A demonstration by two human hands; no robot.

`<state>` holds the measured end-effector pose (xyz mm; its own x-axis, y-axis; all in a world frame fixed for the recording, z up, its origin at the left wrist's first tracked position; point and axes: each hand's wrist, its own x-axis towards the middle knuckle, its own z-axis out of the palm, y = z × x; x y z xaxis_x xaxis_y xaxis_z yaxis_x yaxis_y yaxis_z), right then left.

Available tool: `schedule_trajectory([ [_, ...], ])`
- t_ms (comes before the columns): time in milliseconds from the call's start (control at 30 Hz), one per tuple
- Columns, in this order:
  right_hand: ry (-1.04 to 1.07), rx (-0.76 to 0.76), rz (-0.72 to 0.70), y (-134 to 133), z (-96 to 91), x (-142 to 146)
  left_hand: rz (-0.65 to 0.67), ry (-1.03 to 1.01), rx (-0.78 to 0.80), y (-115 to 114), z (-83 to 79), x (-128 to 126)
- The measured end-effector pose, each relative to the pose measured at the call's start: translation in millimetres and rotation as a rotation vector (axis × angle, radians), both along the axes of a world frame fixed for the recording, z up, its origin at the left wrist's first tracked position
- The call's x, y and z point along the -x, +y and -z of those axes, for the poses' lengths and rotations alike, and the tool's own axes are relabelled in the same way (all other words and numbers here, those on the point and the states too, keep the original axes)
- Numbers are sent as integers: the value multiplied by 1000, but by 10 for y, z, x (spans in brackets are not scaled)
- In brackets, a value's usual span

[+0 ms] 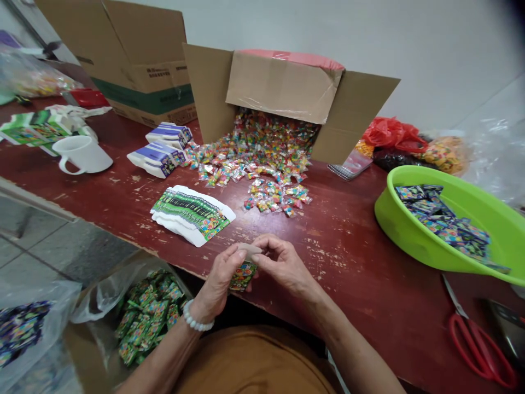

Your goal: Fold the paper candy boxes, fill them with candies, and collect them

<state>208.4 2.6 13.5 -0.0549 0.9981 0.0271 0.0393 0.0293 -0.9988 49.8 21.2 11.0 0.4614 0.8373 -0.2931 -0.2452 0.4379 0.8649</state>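
Near the table's front edge, my left hand (223,276) is closed around a small green candy box (243,275) with colourful print. My right hand (279,260) pinches the pale flap at its top, thumb and fingers on the flap. Just beyond my hands lies a fanned stack of flat green cartons (192,213) with white edges. Behind them, clear-wrapped colourful candies (279,197) form a small group. A larger heap of the same candies (262,145) spills from an open cardboard box (283,87) lying on its side.
A green basin (381,213) with dark packets stands right, near red-handled scissors (478,345). Left are a white mug (84,154), purple-white carton stacks (153,157) and a tall cardboard box (135,71). Below the table edge, a lined box holds green packs (150,312).
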Motion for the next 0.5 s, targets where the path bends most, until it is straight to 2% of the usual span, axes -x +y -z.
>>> schedule_trajectory([
  [100, -155, -203, 87, -44, -13, -10, 56, -72, 178, 26, -32, 9],
  [167, -228, -289, 57, -78, -35, -28, 89, -124, 306, 39, -66, 5],
  [233, -260, -328, 3, -97, -61, -43, 82, -156, 359, 41, -95, -7],
  [300, -250, -292, -10, -93, -76, -43, 66, -162, 355, 33, -110, -21],
  [500, -49, 31, 29, 20, -35, 7, 51, -64, 260, 16, -43, -41],
])
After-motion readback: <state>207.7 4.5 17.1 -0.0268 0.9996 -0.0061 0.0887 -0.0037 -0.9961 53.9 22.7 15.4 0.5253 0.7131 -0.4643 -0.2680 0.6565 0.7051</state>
